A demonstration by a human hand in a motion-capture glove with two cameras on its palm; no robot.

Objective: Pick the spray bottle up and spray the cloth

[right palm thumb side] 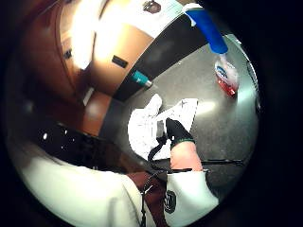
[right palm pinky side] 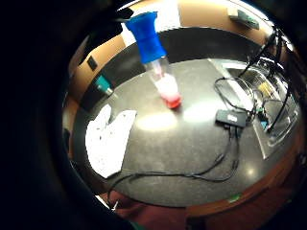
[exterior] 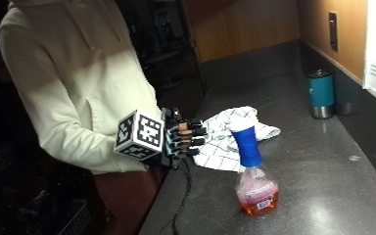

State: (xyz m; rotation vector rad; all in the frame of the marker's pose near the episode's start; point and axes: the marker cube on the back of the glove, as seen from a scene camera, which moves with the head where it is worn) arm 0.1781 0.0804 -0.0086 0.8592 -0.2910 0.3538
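Observation:
A spray bottle (exterior: 256,188) with a blue top and red liquid stands upright on the dark counter (exterior: 325,161); it also shows in the palm views (right palm pinky side: 163,81) (right palm thumb side: 226,75). Just behind it lies a crumpled white checked cloth (exterior: 219,147) (right palm pinky side: 108,136) (right palm thumb side: 142,127). My gloved right hand (exterior: 187,137) (right palm thumb side: 177,132) is at the counter's near edge, against the cloth's side and a hand's width from the bottle. Its fingers are relaxed and hold nothing.
A teal tumbler (exterior: 321,93) (right palm pinky side: 103,86) stands by the back wall beyond the cloth. A small black box (right palm pinky side: 231,117) with cables lies on the counter near a sink (right palm pinky side: 273,96). A cable hangs from the counter edge below my hand.

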